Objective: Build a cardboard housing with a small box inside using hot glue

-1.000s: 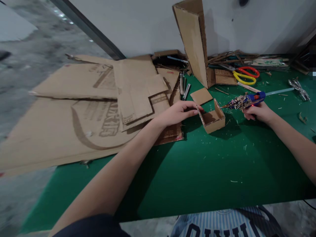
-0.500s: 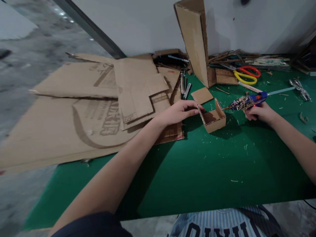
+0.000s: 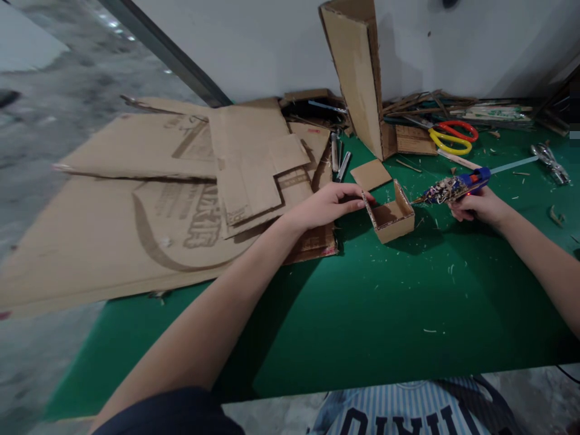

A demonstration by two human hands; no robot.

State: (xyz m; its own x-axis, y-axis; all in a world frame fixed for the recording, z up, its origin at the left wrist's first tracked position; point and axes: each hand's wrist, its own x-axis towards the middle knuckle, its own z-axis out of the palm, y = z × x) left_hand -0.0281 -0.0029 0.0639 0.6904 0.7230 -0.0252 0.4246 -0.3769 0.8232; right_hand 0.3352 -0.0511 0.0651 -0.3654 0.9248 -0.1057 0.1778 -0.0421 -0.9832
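Little has moved over the last second: the glue gun (image 3: pixel 457 184) has dipped its nozzle slightly, so the tip sits just right of the small cardboard box (image 3: pixel 389 219), and both hands keep their places. We judge the work to be held at the box's right wall, with the nozzle near it but apart. A green surface (image 3: pixel 362 314) carries everything. Flat cardboard sheets (image 3: pixel 149 205) spread to the left of the box, and a tall cardboard upright (image 3: pixel 356 72) stands behind it.

Our left hand (image 3: pixel 324 205) lies at the box's left side, fingers loosely extended and tips touching the left wall; we cannot tell whether they pinch it. Our right hand (image 3: pixel 475 205), right of the box, is closed round the glue gun's grip. The box stands open side up between the two hands. A cardboard square (image 3: pixel 370 174) lies just behind the box. Scissors (image 3: pixel 451 138) and pliers (image 3: pixel 548 160) lie well behind it, to the right.
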